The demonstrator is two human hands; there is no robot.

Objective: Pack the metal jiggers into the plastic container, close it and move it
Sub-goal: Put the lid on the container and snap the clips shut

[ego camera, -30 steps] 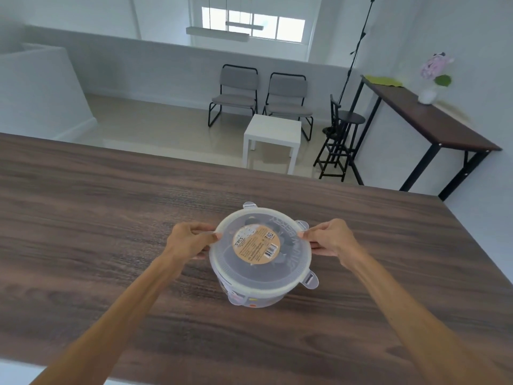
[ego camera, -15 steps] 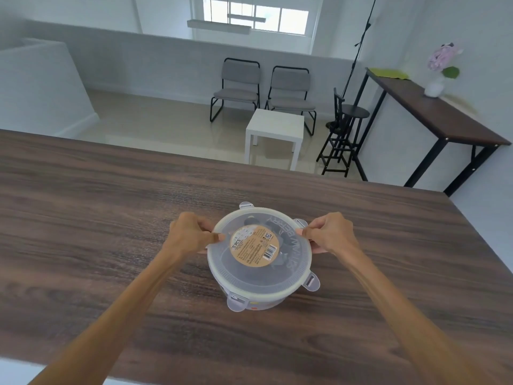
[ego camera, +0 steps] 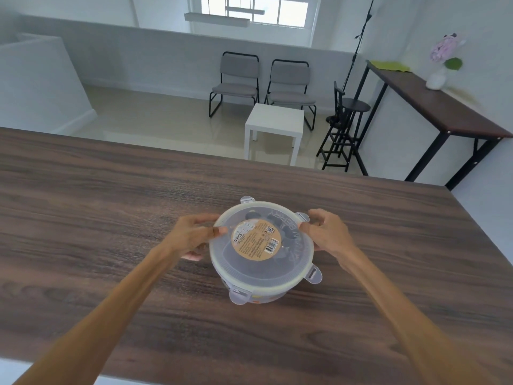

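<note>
A round clear plastic container (ego camera: 266,297) stands on the dark wooden table (ego camera: 111,218), covered by its translucent lid (ego camera: 294,269) with a round tan label. Dark shapes show through the lid; the jiggers cannot be made out clearly. My left hand (ego camera: 191,237) grips the lid's left rim, thumb on top. My right hand (ego camera: 329,234) holds the right rim near a latch tab, with some fingers lifted. The lid's latch tabs stick outward at the front, right and back.
The table's far edge runs behind the container, with floor beyond. Past it stand a white side table (ego camera: 273,126), two grey chairs (ego camera: 263,84), a black stool (ego camera: 347,126) and a tall dark console table (ego camera: 433,107) holding a flower vase.
The view has tilted a little. My left hand has shifted its grip along the lid's left rim and my right fingers have loosened and spread; the container stays in place.
</note>
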